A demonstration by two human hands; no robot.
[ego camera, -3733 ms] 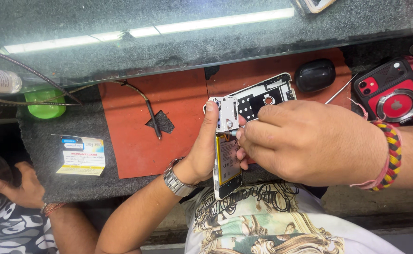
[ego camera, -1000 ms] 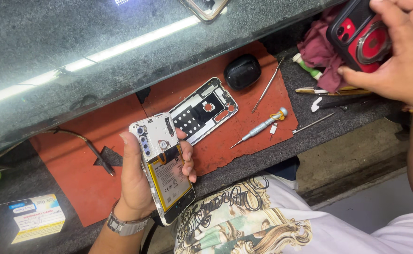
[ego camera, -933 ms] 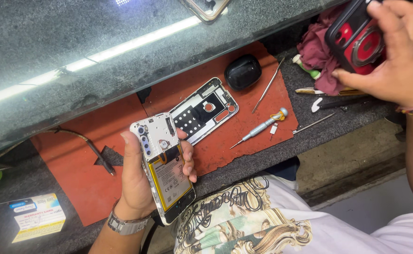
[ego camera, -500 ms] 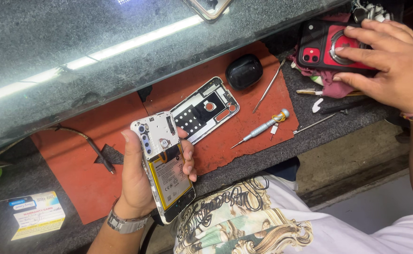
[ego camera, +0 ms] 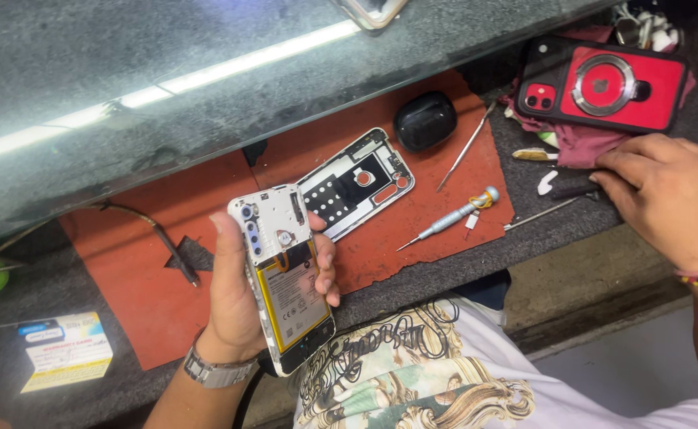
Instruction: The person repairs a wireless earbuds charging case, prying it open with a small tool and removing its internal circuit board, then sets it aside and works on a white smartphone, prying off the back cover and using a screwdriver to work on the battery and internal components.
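The left hand (ego camera: pixel 237 298) has its grip closed around an opened phone (ego camera: pixel 283 274), its yellow battery exposed, at 7 o'clock above the surface (ego camera: pixel 412 218). The right hand (ego camera: pixel 670 195), at 3 o'clock, rests loosely curled, holding nothing, beside small tools (ego camera: pixel 551 213).

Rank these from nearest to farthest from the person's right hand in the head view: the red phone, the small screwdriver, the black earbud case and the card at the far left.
From the right hand:
1. Red phone, just above the hand on the cloth.
2. Small screwdriver, to its left on the red mat.
3. Black earbud case, farther left, at the mat's top edge.
4. Card, far left on the dark counter.
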